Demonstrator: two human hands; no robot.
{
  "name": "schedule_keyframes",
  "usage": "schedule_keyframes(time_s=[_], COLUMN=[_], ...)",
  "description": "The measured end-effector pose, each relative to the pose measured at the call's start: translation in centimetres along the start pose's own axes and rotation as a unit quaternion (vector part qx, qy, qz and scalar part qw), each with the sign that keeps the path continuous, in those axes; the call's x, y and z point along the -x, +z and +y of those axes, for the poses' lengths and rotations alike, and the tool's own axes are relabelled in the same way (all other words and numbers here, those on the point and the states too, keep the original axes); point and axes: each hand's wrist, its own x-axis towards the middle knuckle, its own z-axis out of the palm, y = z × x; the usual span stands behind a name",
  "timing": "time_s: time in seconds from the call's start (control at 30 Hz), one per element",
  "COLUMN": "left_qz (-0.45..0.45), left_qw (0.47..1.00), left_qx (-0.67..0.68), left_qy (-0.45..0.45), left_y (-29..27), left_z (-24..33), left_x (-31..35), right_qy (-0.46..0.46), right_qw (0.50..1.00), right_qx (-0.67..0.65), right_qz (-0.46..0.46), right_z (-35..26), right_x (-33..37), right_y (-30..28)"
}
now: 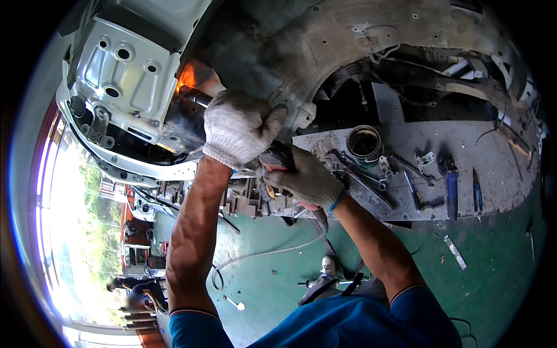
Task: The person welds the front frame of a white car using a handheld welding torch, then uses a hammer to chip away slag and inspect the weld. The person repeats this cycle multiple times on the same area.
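Observation:
My left hand (241, 124), in a pale knitted glove, is closed with its thumb out to the right. A dark cylindrical tool end (196, 96) sticks out beyond its knuckles toward the car body's inner metal (212, 80), where a bright orange glow shows. Lower and to the right, my right hand (307, 182), gloved too, wraps round a red-and-black handheld tool (277, 158). My left hand hides whether the cylinder and this body are one tool. Beside the work is a pale green panel (130, 69) with round holes.
A worn metal bench (493, 191) at right carries an open round can (364, 143), several wrenches (371, 188), a blue cylindrical tool (451, 188) and blue-handled pliers (477, 190). A grey cable (272, 254) loops above the green floor (377, 290). People (139, 293) are in the left background.

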Motion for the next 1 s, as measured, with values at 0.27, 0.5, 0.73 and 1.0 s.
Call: schedule_keyframes(time_s=[0.27, 0.5, 0.73, 1.0], left_qz=[-0.013, -0.033, -0.024, -0.058], left_qw=[1.0, 0.999, 0.999, 0.998], left_qx=[0.008, 0.006, 0.02, 0.007], left_qy=[-0.009, -0.019, -0.035, -0.027], left_y=[0.0, 0.0, 0.4, 0.0], left_z=[0.1, 0.1, 0.3, 0.2], left_x=[-0.4, -0.4, -0.3, -0.8], right_qy=[0.009, -0.017, -0.001, 0.041], right_qw=[0.999, 0.999, 1.0, 0.999], right_qx=[0.04, -0.03, -0.022, 0.027], right_qz=[0.008, -0.001, -0.007, 0.004], right_z=[-0.3, -2.5, -1.7, -3.8], right_x=[-0.1, 0.2, 0.0, 0.4], right_y=[-0.4, -0.4, -0.4, -0.9])
